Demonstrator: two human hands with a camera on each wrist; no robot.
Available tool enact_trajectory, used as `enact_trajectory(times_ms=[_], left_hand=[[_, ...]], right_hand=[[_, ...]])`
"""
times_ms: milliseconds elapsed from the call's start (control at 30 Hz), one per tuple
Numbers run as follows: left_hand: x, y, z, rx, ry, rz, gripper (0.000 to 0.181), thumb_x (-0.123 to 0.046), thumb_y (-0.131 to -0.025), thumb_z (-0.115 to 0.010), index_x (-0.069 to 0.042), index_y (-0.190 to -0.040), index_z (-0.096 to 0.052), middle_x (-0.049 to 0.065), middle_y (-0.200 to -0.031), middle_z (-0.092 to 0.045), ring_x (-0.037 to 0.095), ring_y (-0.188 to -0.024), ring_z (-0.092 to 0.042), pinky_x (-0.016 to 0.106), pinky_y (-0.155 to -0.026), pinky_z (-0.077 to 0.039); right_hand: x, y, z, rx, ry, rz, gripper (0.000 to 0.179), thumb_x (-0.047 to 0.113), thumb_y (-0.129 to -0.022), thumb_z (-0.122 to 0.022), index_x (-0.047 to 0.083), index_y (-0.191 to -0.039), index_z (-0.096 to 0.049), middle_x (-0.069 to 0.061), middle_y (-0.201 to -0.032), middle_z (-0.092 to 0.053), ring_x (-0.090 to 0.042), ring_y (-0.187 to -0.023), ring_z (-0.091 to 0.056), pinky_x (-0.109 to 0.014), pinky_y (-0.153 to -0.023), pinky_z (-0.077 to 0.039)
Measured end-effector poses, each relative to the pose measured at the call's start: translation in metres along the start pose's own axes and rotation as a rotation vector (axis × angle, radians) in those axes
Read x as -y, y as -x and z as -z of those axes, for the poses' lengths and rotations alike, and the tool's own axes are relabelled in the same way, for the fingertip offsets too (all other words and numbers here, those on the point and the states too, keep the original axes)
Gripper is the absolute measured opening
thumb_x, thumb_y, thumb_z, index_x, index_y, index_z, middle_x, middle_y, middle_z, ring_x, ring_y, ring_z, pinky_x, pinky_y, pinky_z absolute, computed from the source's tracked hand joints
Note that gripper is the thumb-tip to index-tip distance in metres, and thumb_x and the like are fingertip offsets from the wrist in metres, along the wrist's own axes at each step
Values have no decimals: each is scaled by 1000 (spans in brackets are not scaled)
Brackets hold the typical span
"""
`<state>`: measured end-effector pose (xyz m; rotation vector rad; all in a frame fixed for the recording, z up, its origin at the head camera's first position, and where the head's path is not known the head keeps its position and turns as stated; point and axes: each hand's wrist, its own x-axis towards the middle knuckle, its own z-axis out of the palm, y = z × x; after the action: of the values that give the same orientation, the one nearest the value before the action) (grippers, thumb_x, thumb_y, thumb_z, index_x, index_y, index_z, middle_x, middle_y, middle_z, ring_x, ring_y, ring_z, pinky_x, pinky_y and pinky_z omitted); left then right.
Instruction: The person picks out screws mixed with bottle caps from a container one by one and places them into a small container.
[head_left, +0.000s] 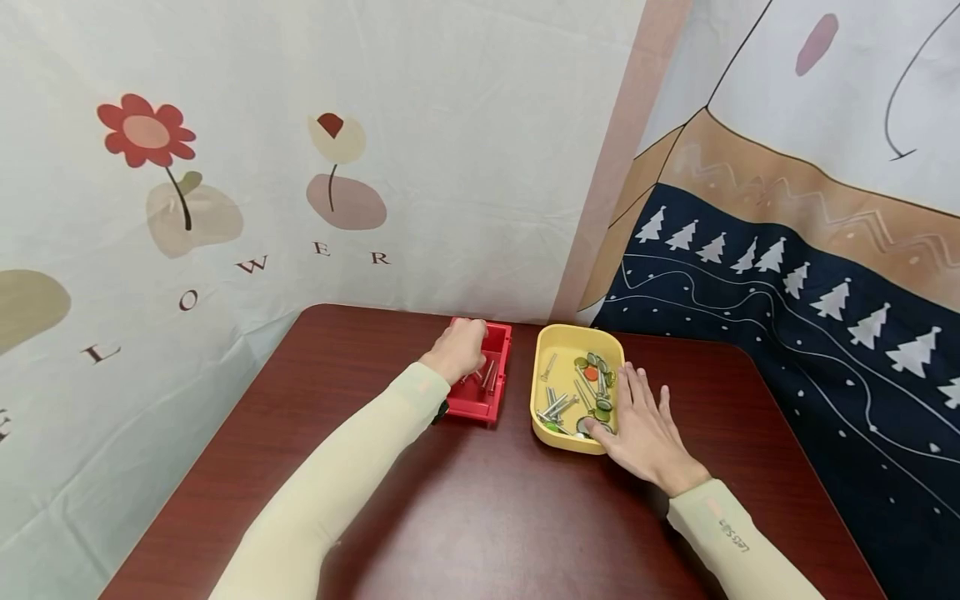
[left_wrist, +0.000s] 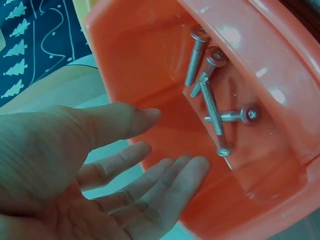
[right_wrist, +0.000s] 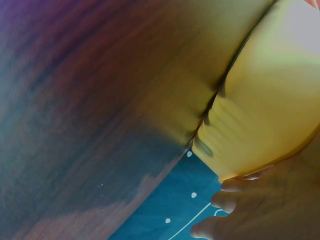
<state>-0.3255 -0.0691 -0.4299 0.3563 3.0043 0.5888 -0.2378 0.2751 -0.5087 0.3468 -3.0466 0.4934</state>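
My left hand (head_left: pixel 459 350) is over a red plastic bin (head_left: pixel 480 410). In the left wrist view its thumb and loosely bent fingers are apart, with nothing between them. Several silver bolts (left_wrist: pixel 212 107) lie on the floor of that bin, beyond the fingertips. My right hand (head_left: pixel 648 433) rests against the right side of a yellow tray (head_left: pixel 538 371), fingers extended along the wall and thumb at the near right corner. Inside the tray are more silver bolts (head_left: pixel 555 404), round greenish discs (head_left: pixel 602 414) and an orange disc (head_left: pixel 591 374); the right hand hides part of its edge.
Both containers stand side by side on a dark red-brown table (head_left: pixel 480 517), near its back edge. Behind rises a white cloth (head_left: pixel 465 167) printed with flowers and letters. A dark blue printed cloth (head_left: pixel 750 308) hangs at the right.
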Motion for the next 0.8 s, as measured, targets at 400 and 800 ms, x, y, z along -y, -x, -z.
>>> enact_trajectory(times_ms=[400, 800], left_hand=[[-11, 5, -7, -94, -165, -81, 57, -26, -110, -83, -8, -160, -65, 19, -149, -70, 39, -131, -71, 60, -110, -65], [-41, 13, -11, -77, -253, -192, 66, -40, -109, -84, -18, -167, -61, 17, -178, -54, 42, -165, -52, 71, -138, -40]], right_hand=[[1, 1, 1, -1, -4, -1, 115, 66, -110, -65, -5, -184, -14, -28, -195, -9, -53, -182, -7, -84, -141, -5], [0, 0, 0, -2, 0, -1, 116, 69, -110, -63, -4, -184, -13, -28, -195, -11, -53, -182, -7, -83, -141, -5]])
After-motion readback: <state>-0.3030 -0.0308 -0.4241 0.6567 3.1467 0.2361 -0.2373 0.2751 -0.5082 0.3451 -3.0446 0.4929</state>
